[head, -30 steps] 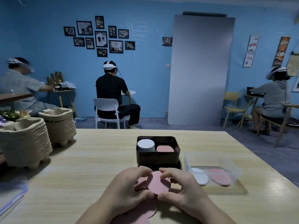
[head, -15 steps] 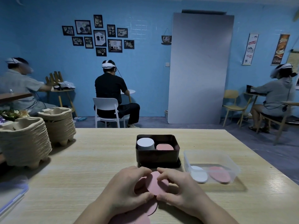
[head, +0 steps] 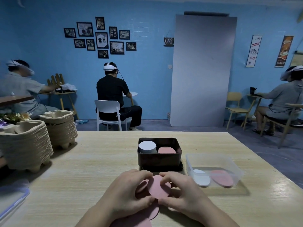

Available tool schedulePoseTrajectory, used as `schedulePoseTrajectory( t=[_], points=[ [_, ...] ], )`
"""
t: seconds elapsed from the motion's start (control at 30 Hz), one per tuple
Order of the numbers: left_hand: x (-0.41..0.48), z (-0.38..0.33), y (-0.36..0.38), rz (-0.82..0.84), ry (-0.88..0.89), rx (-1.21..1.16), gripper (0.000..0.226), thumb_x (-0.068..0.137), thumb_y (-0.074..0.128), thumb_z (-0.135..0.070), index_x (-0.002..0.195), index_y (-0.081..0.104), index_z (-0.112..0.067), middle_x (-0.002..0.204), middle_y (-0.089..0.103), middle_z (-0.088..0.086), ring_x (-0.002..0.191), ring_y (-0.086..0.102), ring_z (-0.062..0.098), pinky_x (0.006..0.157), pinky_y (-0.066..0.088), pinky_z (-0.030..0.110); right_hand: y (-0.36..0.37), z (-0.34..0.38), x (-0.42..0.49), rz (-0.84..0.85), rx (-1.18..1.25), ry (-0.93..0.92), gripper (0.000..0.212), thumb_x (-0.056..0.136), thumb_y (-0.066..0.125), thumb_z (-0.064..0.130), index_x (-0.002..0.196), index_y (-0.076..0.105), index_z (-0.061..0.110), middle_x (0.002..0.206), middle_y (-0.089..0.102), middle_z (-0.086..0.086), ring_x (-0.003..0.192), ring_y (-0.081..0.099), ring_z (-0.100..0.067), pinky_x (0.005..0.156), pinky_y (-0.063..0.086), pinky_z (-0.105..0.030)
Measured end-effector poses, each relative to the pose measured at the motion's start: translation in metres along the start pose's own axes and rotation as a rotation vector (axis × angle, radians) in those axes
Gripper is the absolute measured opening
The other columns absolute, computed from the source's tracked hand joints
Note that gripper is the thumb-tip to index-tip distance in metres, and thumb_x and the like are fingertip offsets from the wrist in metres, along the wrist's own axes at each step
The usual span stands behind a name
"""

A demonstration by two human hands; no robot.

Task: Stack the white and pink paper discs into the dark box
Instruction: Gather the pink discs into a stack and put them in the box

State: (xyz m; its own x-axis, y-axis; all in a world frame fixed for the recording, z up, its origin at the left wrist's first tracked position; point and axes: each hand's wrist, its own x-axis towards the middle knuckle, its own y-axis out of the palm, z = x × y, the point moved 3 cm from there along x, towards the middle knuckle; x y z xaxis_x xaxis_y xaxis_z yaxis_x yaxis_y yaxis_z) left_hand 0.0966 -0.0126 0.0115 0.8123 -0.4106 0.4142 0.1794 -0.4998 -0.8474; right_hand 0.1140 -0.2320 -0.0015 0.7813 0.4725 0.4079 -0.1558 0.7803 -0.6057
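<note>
A pink paper disc (head: 158, 187) is held between both hands just above the table, in front of the dark box (head: 159, 158). My left hand (head: 126, 192) pinches its left edge and my right hand (head: 182, 192) pinches its right edge. More pink discs (head: 147, 213) lie spread on the table under my hands. Inside the dark box stand a tall white disc stack (head: 147, 146) on the left and a lower pink stack (head: 166, 150) on the right.
A clear plastic tub (head: 229, 163) to the right of the box holds a white disc (head: 201, 178) and a pink disc (head: 221, 178). Stacked pulp trays (head: 24, 145) stand at the table's left. A blue-edged lid (head: 13, 200) lies at the near left. Other people sit at the back.
Both hands stay on the pink disc with only small finger shifts. The view has tilted slightly, so the box and tub appear a little higher.
</note>
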Motion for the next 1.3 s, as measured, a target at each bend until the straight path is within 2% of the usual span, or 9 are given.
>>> schedulePoseTrajectory(
  t=[0.13,0.27,0.43,0.5,0.67,0.8,0.97,1.17,1.3],
  points=[
    [-0.004,0.014,-0.007,-0.005,-0.047,0.048,0.053,0.082,0.063,-0.060,0.130,0.056,-0.039,0.123,0.059,-0.026,0.116,0.050,-0.005,0.098,0.040,0.019,-0.002,-0.006,0.000,-0.045,-0.036,0.045,0.039,0.070,0.086,0.048,0.098,0.063,0.037,0.131,0.061,0.016,0.124,0.056,0.001,0.088,0.059,-0.026],
    [-0.008,0.028,-0.007,0.016,-0.123,0.103,0.055,0.080,0.057,-0.059,0.131,0.052,-0.039,0.126,0.057,-0.024,0.119,0.049,0.002,0.099,0.038,0.024,-0.001,-0.011,0.001,-0.044,-0.018,0.072,0.043,0.068,0.084,0.054,0.102,0.061,0.042,0.131,0.060,0.016,0.119,0.059,-0.004,0.088,0.061,-0.030],
    [-0.009,0.031,-0.005,0.039,-0.193,0.096,0.053,0.080,0.061,-0.056,0.129,0.051,-0.039,0.105,0.051,-0.027,0.107,0.052,0.005,0.092,0.041,0.025,-0.001,-0.011,0.001,-0.037,-0.035,0.077,0.041,0.070,0.086,0.049,0.102,0.060,0.045,0.133,0.060,0.017,0.113,0.061,-0.005,0.086,0.061,-0.029],
    [-0.010,0.031,-0.006,0.025,-0.203,0.072,0.054,0.078,0.060,-0.058,0.127,0.052,-0.038,0.105,0.053,-0.026,0.103,0.053,0.004,0.090,0.044,0.026,-0.001,-0.012,0.000,-0.037,-0.045,0.080,0.040,0.071,0.086,0.048,0.102,0.061,0.043,0.133,0.060,0.018,0.113,0.061,-0.004,0.085,0.060,-0.029],
    [-0.009,0.025,-0.011,-0.072,-0.164,-0.003,0.050,0.076,0.062,-0.056,0.122,0.056,-0.036,0.112,0.061,-0.024,0.108,0.054,-0.003,0.092,0.047,0.024,-0.001,-0.015,0.000,-0.053,-0.123,0.074,0.042,0.070,0.083,0.051,0.104,0.061,0.040,0.130,0.061,0.020,0.125,0.055,0.003,0.093,0.056,-0.031],
    [-0.005,0.011,-0.007,-0.051,-0.090,-0.036,0.049,0.078,0.066,-0.052,0.124,0.056,-0.035,0.115,0.058,-0.025,0.110,0.052,-0.005,0.089,0.048,0.019,0.001,-0.016,0.001,-0.050,-0.127,0.064,0.046,0.069,0.083,0.053,0.107,0.061,0.038,0.121,0.063,0.024,0.119,0.062,-0.010,0.088,0.057,-0.037],
    [-0.002,0.007,0.002,-0.007,-0.047,-0.035,0.059,0.078,0.066,-0.058,0.131,0.054,-0.033,0.122,0.055,-0.025,0.114,0.049,-0.006,0.096,0.043,0.017,0.001,-0.013,0.002,-0.035,-0.124,0.019,0.046,0.069,0.082,0.055,0.107,0.062,0.040,0.129,0.060,0.025,0.131,0.049,0.010,0.090,0.058,-0.031],
    [0.000,0.000,0.008,-0.014,0.005,-0.037,0.065,0.079,0.067,-0.061,0.135,0.055,-0.031,0.127,0.058,-0.018,0.118,0.051,-0.001,0.099,0.044,0.020,0.001,-0.006,0.002,-0.015,-0.202,-0.054,0.039,0.075,0.077,0.062,0.102,0.063,0.038,0.140,0.058,0.016,0.132,0.046,0.014,0.103,0.045,-0.020],
    [0.000,-0.001,0.008,-0.018,0.022,-0.064,0.068,0.081,0.065,-0.065,0.139,0.054,-0.031,0.135,0.053,-0.026,0.125,0.048,-0.006,0.103,0.042,0.018,-0.002,-0.004,0.001,-0.039,-0.158,-0.052,0.030,0.077,0.081,0.054,0.093,0.064,0.036,0.138,0.060,0.013,0.135,0.045,0.011,0.101,0.044,-0.016]
  ],
)
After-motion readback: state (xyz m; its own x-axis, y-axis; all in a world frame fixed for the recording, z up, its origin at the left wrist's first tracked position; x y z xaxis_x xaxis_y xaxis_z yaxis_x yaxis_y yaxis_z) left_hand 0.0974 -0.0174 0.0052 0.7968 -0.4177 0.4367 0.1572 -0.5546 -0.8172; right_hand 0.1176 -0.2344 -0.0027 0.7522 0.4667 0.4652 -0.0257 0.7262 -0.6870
